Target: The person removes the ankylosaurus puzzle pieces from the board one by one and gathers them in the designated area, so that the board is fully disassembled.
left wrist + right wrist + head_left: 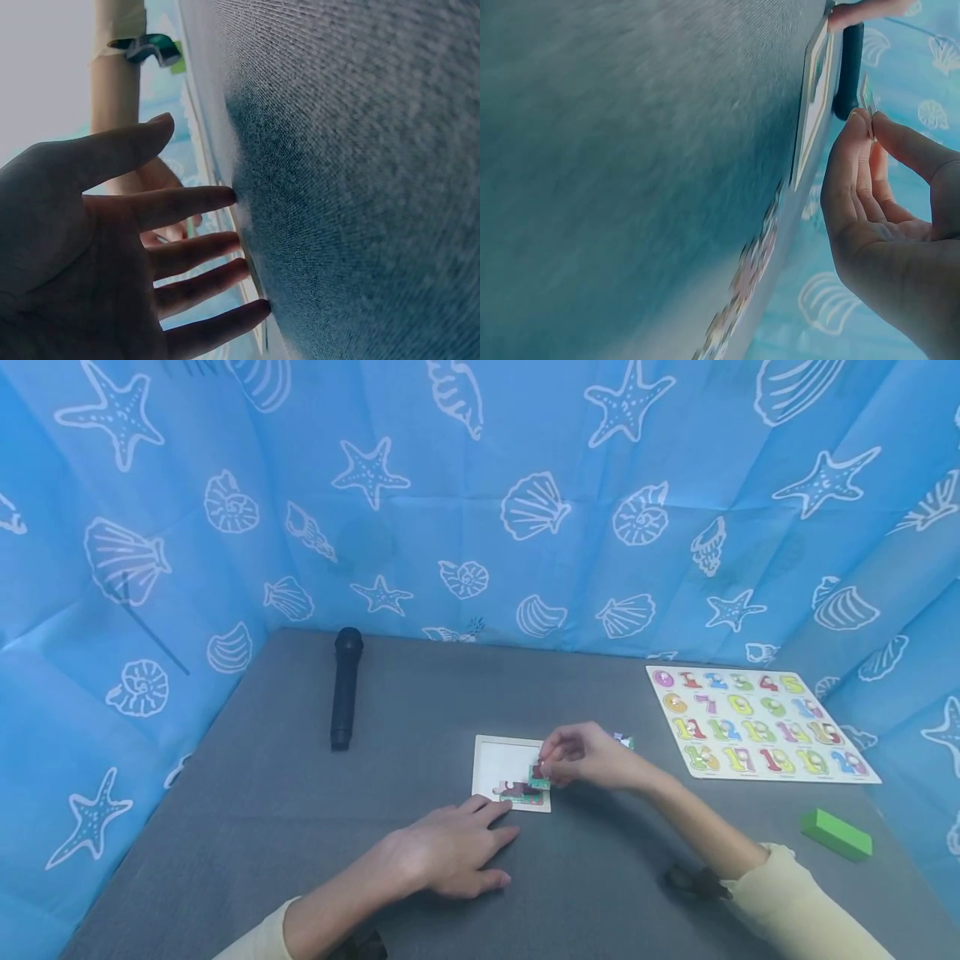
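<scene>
A small white puzzle tray (pixel 495 764) lies mid-table, with joined jigsaw pieces (pixel 517 792) along its lower edge. My right hand (pixel 592 758) pinches a jigsaw piece (pixel 537 774) between thumb and index finger above the tray's right side. In the right wrist view the pinched piece (pixel 868 101) stands tilted, apart from the tray (pixel 815 97). Fingers spread, my left hand (pixel 450 847) rests at the tray's near edge. The left wrist view shows its fingertips (pixel 225 196) touching that edge, holding nothing.
Loose puzzle pieces (pixel 750 270) lie beside the tray, partly hidden by the right hand in the head view. A black microphone (pixel 346 689) lies at the back left. A number board (pixel 678 747) lies at right, with a green block (pixel 836 834) nearer. Blue curtain (pixel 465 510) surrounds the table.
</scene>
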The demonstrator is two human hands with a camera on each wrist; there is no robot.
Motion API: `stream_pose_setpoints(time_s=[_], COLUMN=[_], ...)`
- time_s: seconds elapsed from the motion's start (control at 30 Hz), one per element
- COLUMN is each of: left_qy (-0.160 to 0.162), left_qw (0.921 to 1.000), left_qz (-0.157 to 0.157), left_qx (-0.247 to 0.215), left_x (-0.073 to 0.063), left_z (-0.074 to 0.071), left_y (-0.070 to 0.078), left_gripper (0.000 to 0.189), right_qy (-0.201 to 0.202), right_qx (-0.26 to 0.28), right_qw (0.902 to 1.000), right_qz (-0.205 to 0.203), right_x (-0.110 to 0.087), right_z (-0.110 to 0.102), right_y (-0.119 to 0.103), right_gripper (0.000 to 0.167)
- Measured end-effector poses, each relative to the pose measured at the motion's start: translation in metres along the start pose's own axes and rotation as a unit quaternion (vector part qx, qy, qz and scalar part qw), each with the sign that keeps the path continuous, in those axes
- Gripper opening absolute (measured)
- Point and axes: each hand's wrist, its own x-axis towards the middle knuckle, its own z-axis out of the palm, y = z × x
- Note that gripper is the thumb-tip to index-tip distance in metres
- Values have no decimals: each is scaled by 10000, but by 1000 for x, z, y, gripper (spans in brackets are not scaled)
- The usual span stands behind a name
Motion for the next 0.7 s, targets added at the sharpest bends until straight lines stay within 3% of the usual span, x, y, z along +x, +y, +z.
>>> stream_pose_setpoints(time_s=[0.33,0.7], left_qy=[-75,-67], left_qw=[9999,10000], left_qz=[1,21], left_qx=[-81,-59], left_x=[1,1], left_z=[-1,-1], left_y=[-1,-1], left_gripper=[64,64], right_qy=[236,273], right_qx=[-7,-247], right_qw=[9997,9989], right_qz=[109,296], right_x=[-23,-32], right_z=[-15,-18], right_y=[13,20], right_gripper=[19,16])
